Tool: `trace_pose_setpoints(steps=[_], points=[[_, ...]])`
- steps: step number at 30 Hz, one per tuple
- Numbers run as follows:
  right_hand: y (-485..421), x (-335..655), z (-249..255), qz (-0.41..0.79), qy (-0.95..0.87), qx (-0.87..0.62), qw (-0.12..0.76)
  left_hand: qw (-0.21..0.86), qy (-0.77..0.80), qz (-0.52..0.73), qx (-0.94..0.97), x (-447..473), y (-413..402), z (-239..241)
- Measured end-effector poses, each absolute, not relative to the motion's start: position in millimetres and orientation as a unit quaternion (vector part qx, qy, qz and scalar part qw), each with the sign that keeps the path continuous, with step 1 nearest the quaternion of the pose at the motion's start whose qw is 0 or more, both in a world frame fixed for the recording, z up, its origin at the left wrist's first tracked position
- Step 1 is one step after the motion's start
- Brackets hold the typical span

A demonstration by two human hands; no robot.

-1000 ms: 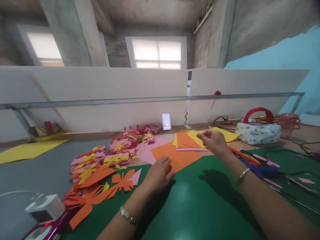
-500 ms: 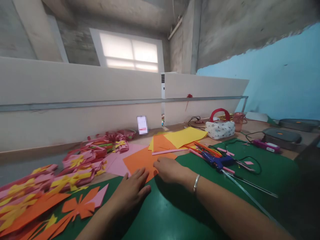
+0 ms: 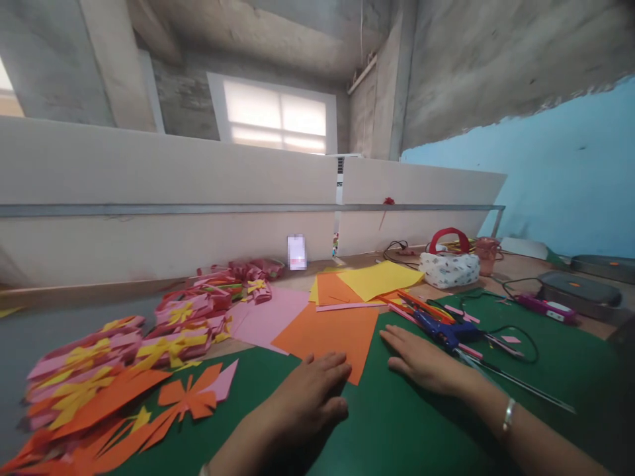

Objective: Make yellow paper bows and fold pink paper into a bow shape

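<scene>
An orange paper sheet (image 3: 330,334) lies on the green mat (image 3: 391,430) in front of me, partly over a pink sheet (image 3: 268,317). My left hand (image 3: 315,390) rests at its near edge, fingers stretched out over the paper's corner. Just right of the sheet, my right hand (image 3: 426,360) is flat and open above the mat, holding nothing. Beyond it sits a blue glue gun (image 3: 444,330) beside orange and pink paper strips. Cut orange petal shapes (image 3: 187,398) lie to the left of my left hand.
Pink paper bundles with yellow bows (image 3: 171,347) are heaped at the left. Yellow sheets (image 3: 387,281) lie behind the orange one. At the back right stand a white pouch with a red handle (image 3: 449,270), a pink cup (image 3: 487,254) and a grey case (image 3: 578,291).
My right hand has lifted off the orange sheet and moved right, its fingers now spread. More of the sheet shows. The view has shifted left.
</scene>
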State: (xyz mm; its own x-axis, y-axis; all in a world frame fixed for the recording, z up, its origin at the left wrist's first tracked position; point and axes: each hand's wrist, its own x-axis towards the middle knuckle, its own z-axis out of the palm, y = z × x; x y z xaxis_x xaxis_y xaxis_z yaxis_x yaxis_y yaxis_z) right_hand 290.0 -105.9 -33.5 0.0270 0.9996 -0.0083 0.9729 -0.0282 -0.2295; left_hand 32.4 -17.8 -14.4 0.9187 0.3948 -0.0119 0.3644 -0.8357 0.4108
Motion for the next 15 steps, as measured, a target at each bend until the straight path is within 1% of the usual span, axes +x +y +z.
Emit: trace_pose_setpoints(steps=[5, 8, 11, 13, 15], points=[[-111.3, 327.9, -45.6, 0.075, -0.621, -0.776, 0.082, 0.195, 0.206, 0.077, 0.956, 32.4, -14.4, -18.6], [-109.1, 348.9, -46.5, 0.067, -0.608, -0.788, 0.074, 0.138, 0.287, 0.091, 0.944, 31.8, -12.1, -14.7], [-104.5, 367.0, -36.6, 0.057, -0.597, -0.797, 0.066, 0.085, 0.380, 0.066, 0.919, 28.7, -11.5, -8.3], [-99.2, 367.2, -25.8, 0.051, -0.595, -0.800, 0.066, 0.088, 0.379, 0.054, 0.920, 27.2, -13.3, -5.7], [-92.2, 350.4, -16.4, 0.052, -0.614, -0.785, 0.067, 0.136, 0.316, 0.048, 0.938, 28.1, -16.3, -5.8]])
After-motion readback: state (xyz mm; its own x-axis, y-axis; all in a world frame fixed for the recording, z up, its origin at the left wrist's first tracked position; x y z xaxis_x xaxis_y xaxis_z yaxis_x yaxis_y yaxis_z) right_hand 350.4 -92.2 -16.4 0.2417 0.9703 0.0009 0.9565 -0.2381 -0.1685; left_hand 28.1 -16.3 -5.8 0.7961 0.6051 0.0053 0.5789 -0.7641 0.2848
